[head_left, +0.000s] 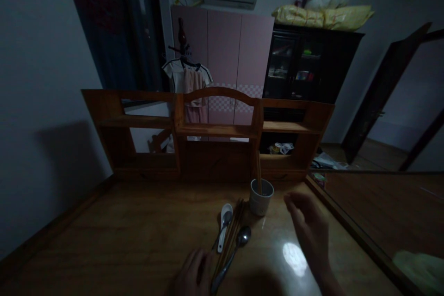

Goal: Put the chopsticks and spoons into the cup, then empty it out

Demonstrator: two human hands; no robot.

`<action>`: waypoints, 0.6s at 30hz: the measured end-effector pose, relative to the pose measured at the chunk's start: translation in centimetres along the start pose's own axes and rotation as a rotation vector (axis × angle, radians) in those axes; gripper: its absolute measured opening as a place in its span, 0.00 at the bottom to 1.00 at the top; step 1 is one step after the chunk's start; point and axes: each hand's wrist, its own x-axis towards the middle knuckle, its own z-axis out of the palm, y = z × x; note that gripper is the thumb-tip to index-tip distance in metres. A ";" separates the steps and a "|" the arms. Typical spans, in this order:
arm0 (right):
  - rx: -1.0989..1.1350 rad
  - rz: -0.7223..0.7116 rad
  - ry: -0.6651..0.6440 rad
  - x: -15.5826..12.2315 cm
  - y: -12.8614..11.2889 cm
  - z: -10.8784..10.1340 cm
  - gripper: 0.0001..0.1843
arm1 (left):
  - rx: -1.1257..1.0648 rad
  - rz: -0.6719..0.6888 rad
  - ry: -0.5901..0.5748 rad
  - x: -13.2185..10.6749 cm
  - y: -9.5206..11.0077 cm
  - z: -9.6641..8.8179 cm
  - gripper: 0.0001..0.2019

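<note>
A whitish cup (260, 204) stands upright on the wooden table, with chopsticks (258, 171) leaning up out of it. To its left, more chopsticks (231, 231) lie together on the tabletop. Beside them are a white spoon (221, 236) with a small metal spoon (226, 220) resting over it, and a larger metal spoon (243, 237) on the right side. My left hand (194, 274) is low in the view, next to the near ends of the chopsticks, fingers bent with a gap at the thumb. My right hand (310, 226) hovers right of the cup, loosely curled, with nothing visible in it.
A wooden shelf unit (217, 132) runs along the table's far edge. The raised table edge (350, 226) borders the right side, and a white wall (52, 157) the left. Beyond are a pink wardrobe (225, 46), a dark cabinet (308, 64) and a door (381, 92).
</note>
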 end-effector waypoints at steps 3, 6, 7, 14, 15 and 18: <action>-0.085 0.140 -0.025 -5.0 1.7 1.2 0.17 | 0.171 0.105 -0.040 0.6 2.0 0.9 0.13; -0.155 0.165 -0.014 -8.0 3.1 2.3 0.17 | 0.329 0.122 -0.079 1.0 3.6 1.2 0.12; -0.164 0.113 -0.028 -8.6 3.4 2.5 0.16 | 0.375 0.118 -0.099 1.1 3.8 1.3 0.11; -0.151 -0.157 -0.279 -10.0 6.4 2.6 0.16 | 0.571 0.087 -0.225 1.5 5.3 0.9 0.12; -0.148 -0.140 -0.290 -10.0 6.7 2.6 0.17 | 0.588 0.064 -0.231 1.5 5.7 0.8 0.12; -0.111 -0.054 -0.301 -10.1 6.9 2.5 0.17 | 0.625 0.026 -0.242 1.4 6.9 0.4 0.14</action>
